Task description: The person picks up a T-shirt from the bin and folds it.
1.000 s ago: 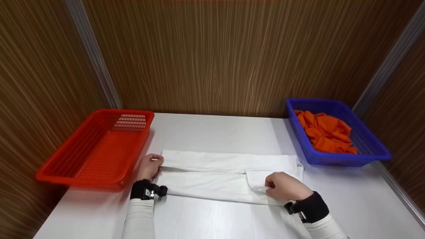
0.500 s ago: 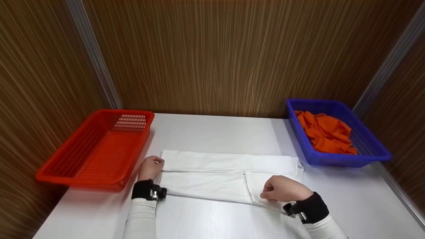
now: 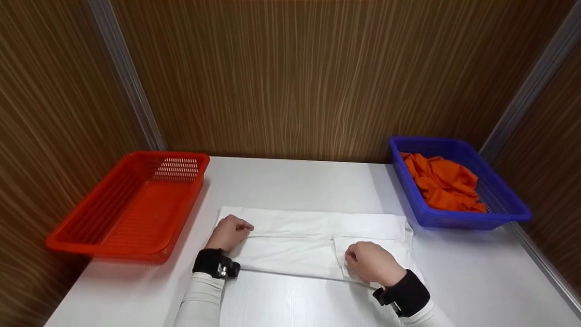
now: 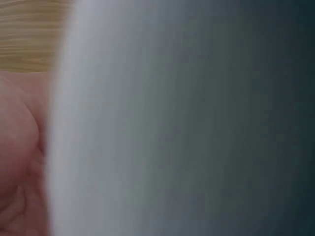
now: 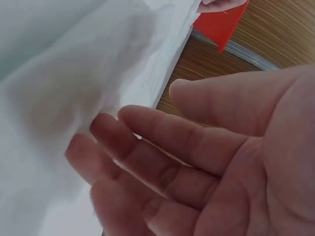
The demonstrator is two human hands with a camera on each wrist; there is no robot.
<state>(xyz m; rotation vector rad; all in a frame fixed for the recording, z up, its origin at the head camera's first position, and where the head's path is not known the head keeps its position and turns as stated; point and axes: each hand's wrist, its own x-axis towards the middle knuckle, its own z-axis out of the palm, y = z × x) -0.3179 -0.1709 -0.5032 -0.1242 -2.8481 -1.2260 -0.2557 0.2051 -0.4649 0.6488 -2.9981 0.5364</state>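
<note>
A folded white garment (image 3: 290, 259) lies lengthwise across the table, with a smaller flap folded over near its right end. My left hand (image 3: 229, 234) is over the garment's left end, fingers pointing right and loosely bent. Over the flap hovers or rests my right hand (image 3: 372, 261). In the right wrist view, the right hand's fingers (image 5: 167, 142) are relaxed and slightly bent, the thumb stands apart, and no cloth is between them. A blurred pale shape blocks most of the left wrist view, leaving part of the left palm (image 4: 17, 142) visible.
At the left stands a red perforated basket (image 3: 150, 213). A blue basket (image 3: 472, 218) at the right holds crumpled orange cloth (image 3: 445, 181). The white table (image 3: 290, 181) meets wood-grain panels (image 3: 281, 81) at the back and sides.
My left hand has left the garment's left edge and moved right, over the cloth. My right hand has let go of the flap, now flatter, and shifted slightly left.
</note>
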